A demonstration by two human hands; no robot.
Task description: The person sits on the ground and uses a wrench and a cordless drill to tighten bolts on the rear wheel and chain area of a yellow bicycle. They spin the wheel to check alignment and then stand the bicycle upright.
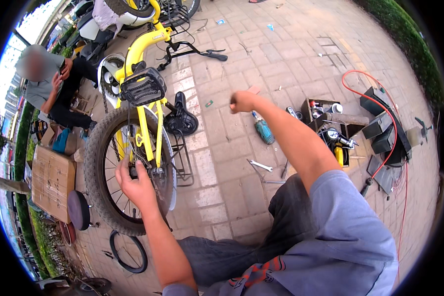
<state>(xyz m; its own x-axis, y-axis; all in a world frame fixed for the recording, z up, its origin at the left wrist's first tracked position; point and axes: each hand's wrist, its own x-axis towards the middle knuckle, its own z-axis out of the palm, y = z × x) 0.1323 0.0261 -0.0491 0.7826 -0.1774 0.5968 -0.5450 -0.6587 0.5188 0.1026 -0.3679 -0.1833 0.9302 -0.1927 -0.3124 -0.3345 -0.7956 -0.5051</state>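
A yellow bicycle [142,47] is turned over, its black saddle [181,116] down on the paving. My left hand [135,187] is at the hub of the fat-tyred rear wheel [96,180], fingers and thumb about a small dark part that looks like the rear derailleur; the palm side is partly hidden. Above the ground, out to the right, my right hand [242,102] is closed; whether anything is inside it cannot be made out. A teal power drill [264,130] lies below that arm. An open-ended wrench [261,166] rests nearer my knee.
At right stand a tool box [325,121] with a pressure gauge, dark battery-like blocks [380,123] and a red hose [367,73]. On the left are a seated person [47,91], a cardboard box [52,180], a round stool [78,210] and a loose tyre [143,254].
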